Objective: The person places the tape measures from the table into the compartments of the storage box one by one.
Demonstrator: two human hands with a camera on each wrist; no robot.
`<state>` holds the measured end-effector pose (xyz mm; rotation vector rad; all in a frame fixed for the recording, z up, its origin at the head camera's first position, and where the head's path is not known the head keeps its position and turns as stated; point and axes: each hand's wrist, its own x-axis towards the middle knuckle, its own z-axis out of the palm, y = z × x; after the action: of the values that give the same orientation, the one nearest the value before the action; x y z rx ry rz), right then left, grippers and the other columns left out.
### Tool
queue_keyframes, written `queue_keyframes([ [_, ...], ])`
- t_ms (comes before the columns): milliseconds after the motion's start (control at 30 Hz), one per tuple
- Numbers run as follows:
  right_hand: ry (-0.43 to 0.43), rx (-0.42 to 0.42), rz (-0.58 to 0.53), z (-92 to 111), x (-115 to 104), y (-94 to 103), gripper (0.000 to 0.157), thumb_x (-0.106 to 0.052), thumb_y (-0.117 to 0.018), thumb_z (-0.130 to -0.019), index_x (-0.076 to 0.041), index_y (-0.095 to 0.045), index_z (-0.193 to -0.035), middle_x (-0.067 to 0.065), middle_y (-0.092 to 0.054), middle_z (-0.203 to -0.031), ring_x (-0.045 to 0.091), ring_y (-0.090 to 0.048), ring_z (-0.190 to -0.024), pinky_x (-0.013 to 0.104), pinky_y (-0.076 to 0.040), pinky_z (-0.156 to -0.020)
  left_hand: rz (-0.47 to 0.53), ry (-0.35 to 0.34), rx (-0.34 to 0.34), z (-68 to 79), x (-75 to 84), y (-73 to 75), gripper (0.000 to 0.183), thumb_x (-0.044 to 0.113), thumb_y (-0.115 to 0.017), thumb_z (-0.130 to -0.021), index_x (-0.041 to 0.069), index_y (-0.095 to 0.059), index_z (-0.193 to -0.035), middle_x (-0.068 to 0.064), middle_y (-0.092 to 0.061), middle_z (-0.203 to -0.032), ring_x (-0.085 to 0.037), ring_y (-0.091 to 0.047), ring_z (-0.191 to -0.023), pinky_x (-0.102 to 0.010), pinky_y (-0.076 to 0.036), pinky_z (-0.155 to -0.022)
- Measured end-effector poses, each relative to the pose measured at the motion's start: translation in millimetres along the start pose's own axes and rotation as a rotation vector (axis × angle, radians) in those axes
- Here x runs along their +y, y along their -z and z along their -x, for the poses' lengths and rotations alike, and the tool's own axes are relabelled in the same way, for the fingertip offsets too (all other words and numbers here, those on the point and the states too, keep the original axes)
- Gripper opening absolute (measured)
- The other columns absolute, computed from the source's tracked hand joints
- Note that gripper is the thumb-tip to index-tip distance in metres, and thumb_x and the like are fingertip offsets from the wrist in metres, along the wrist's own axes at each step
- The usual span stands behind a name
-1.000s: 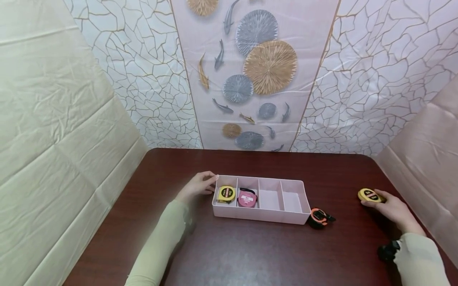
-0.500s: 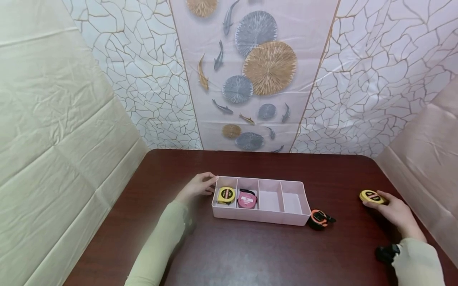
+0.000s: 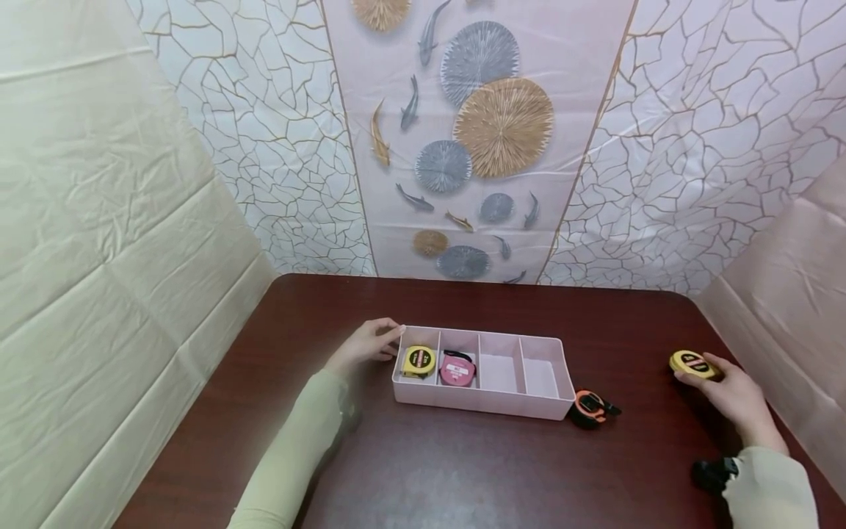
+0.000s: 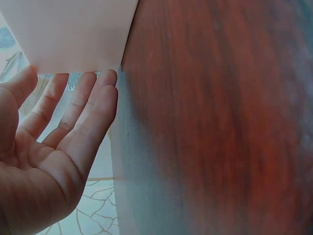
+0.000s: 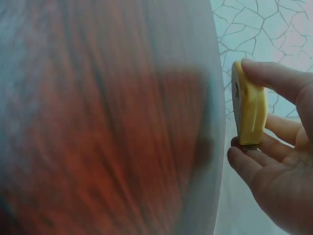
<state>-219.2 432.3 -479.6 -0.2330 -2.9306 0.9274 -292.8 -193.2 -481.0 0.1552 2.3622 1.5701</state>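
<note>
At the right side of the table, my right hand (image 3: pixel 736 393) pinches a yellow tape measure (image 3: pixel 692 364) between thumb and fingers. In the right wrist view the tape measure (image 5: pixel 252 107) stands on edge, thumb on top and fingertips beneath, with the tabletop beyond. My left hand (image 3: pixel 363 345) rests its fingertips on the left end of a pale pink divided box (image 3: pixel 476 399). The left wrist view shows loosely extended fingers (image 4: pixel 80 100) against the box's end wall (image 4: pixel 78 34). Another yellow tape measure (image 3: pixel 419 361) lies in the leftmost compartment, a pink tape measure (image 3: pixel 457 369) in the one beside it.
An orange and black tape measure (image 3: pixel 588 408) with a black strap lies on the table right by the box's front right corner. The dark reddish-brown table (image 3: pixel 423 470) meets a patterned backdrop (image 3: pixel 463 147) behind and fabric walls on both sides.
My right hand, holding the yellow tape measure, has drifted slightly to the right. The left hand and the box keep their places.
</note>
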Motion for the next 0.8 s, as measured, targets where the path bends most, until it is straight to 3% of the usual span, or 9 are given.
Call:
queue_keyframes([
  [233,-0.050,0.058,-0.087,2,-2,1.4,0.091,-0.049,-0.060,-0.098,0.013,-0.019,-0.152,0.048,-0.026,-0.145,0.059,-0.034,-0.123,0.067,-0.034,-0.092,0.012,-0.001,0.007,-0.1,0.1,-1.0,0.033,0.035,-0.060,-0.103,0.005,-0.064,-0.116,-0.014,-0.068,-0.109,-0.026,-0.072,-0.090,-0.039,-0.061,-0.082],
  [467,-0.045,0.140,-0.094,5,-9,7.6,0.088,-0.046,-0.062,-0.097,0.010,-0.023,-0.153,0.046,-0.029,-0.145,0.059,-0.037,-0.122,0.066,-0.035,-0.090,0.007,0.007,0.012,-1.6,0.3,-1.8,0.032,0.033,-0.060,-0.103,0.005,-0.063,-0.117,-0.015,-0.067,-0.112,-0.026,-0.071,-0.091,-0.039,-0.062,-0.082],
  [733,-0.081,0.214,-0.120,1,-15,19.5,0.088,-0.048,-0.065,-0.094,0.001,-0.026,-0.155,0.039,-0.030,-0.151,0.059,-0.034,-0.131,0.066,-0.031,-0.101,-0.001,0.010,0.015,-1.6,0.2,-2.8,0.032,0.033,-0.058,-0.104,0.004,-0.063,-0.118,-0.016,-0.066,-0.113,-0.027,-0.071,-0.092,-0.039,-0.061,-0.083],
  [800,-0.084,0.224,-0.127,0,-17,22.8,0.088,-0.049,-0.067,-0.093,0.000,-0.027,-0.156,0.037,-0.031,-0.151,0.058,-0.034,-0.132,0.059,-0.035,-0.103,-0.008,0.010,0.016,-1.4,0.5,-2.7,0.032,0.033,-0.058,-0.104,0.004,-0.062,-0.118,-0.016,-0.066,-0.113,-0.027,-0.071,-0.092,-0.039,-0.061,-0.083],
])
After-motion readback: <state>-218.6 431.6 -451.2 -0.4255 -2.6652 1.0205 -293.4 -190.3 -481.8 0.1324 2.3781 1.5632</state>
